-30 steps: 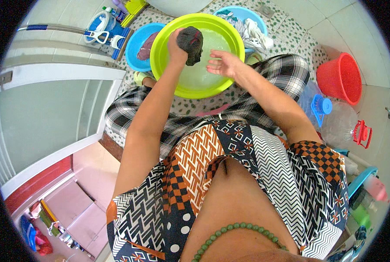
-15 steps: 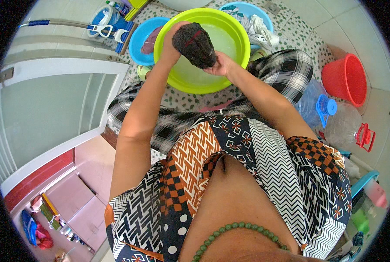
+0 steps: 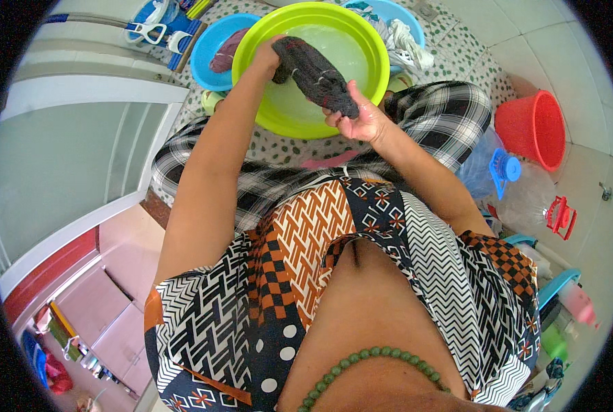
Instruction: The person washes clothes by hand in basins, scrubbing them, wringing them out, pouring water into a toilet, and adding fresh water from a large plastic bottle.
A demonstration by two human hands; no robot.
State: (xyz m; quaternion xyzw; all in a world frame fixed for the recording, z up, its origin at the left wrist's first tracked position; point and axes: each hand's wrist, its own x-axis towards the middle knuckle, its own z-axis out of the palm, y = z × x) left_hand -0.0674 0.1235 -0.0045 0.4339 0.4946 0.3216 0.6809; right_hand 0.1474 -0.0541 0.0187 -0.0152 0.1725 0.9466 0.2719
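A dark grey, sock-shaped knitted cloth (image 3: 313,75) is stretched slantwise over the yellow-green basin (image 3: 243,110), which holds cloudy water. At its upper left end, my left hand (image 3: 269,55) has hold of it; the fingers are mostly hidden behind the fabric. My right hand (image 3: 365,118) grips the lower right end from below, with wet fingers curled under it and the thumb raised beside it.
A blue basin (image 3: 198,60) with a purple cloth (image 3: 228,53) stands at the left. Behind the right rim, a light-blue basin (image 3: 382,9) holds white laundry (image 3: 409,47). To the right are a red bucket (image 3: 530,129) and large plastic bottles (image 3: 504,166).
My right hand has moved right and slightly down, drawing the cloth out longer. Its thumb now stands up. My left hand keeps its hold, and the whole view has shifted slightly.
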